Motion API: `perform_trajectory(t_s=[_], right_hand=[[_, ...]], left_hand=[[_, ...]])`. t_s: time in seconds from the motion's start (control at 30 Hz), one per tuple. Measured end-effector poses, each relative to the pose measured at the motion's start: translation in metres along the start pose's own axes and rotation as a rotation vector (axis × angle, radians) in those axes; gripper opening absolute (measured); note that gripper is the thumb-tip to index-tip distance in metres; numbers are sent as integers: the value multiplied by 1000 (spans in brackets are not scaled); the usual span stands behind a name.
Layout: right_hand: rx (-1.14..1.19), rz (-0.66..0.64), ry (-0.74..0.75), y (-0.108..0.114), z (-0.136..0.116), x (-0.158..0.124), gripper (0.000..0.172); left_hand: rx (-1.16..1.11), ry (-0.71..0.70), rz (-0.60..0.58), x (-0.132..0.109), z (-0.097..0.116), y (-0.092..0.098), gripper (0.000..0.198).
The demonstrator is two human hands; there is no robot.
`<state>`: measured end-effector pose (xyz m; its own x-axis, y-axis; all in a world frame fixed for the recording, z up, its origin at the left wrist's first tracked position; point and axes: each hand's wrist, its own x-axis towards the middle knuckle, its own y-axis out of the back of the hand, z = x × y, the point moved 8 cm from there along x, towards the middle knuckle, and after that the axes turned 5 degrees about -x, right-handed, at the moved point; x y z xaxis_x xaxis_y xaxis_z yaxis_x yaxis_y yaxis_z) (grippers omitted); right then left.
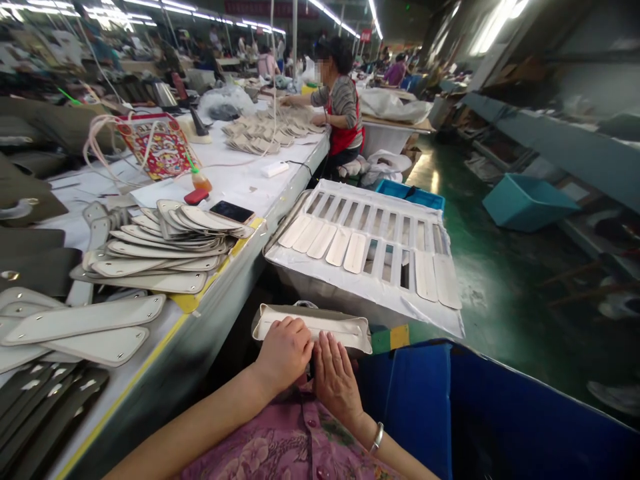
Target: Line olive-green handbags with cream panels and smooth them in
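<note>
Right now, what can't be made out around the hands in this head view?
Head view:
- Left hand fingertips: curled under its knuckles, grip unclear.
- Cream panel near edge: covered by both hands, right hand flat on it.
- Blue bin inside: dark, cut by bottom edge.

A factory workshop for cut leather-goods parts is shown. A long counter (240, 180) is covered with stacks of pale cut pieces (165, 247), and strips are laid out on a slatted rack (370, 240). A worker in a red apron (343, 110) is seated further along, rows of strip lights (325, 10) are hung overhead, and a blue bin (525, 200) is set on the green floor (490, 280).
</note>
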<state>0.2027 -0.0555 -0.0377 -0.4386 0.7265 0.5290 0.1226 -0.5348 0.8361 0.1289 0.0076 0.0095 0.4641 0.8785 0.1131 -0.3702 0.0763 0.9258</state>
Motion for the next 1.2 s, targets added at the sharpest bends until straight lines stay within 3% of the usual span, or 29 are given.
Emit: perform_trajectory(t_s=[0.17, 0.27, 0.63, 0.73, 0.87, 1.03, 1.2], right_hand=[[-8, -22, 29, -5, -6, 7, 42], [3, -19, 37, -4, -10, 13, 39], [79, -45, 187, -5, -42, 39, 41], [100, -18, 243, -9, -54, 45, 46], [123, 90, 292, -12, -64, 54, 46], [143, 89, 286, -1, -50, 52, 45], [140, -65, 109, 1, -9, 37, 42]], left_hand=[[-93, 62, 165, -20, -39, 24, 7], [-132, 50, 162, -26, -54, 28, 12], [-230, 75, 246, -34, -68, 27, 8], [-293, 97, 316, -47, -77, 32, 7], [-355, 91, 313, -56, -93, 30, 4], [-419, 1, 193, -60, -96, 28, 16], [-251, -104, 150, -52, -87, 34, 17]])
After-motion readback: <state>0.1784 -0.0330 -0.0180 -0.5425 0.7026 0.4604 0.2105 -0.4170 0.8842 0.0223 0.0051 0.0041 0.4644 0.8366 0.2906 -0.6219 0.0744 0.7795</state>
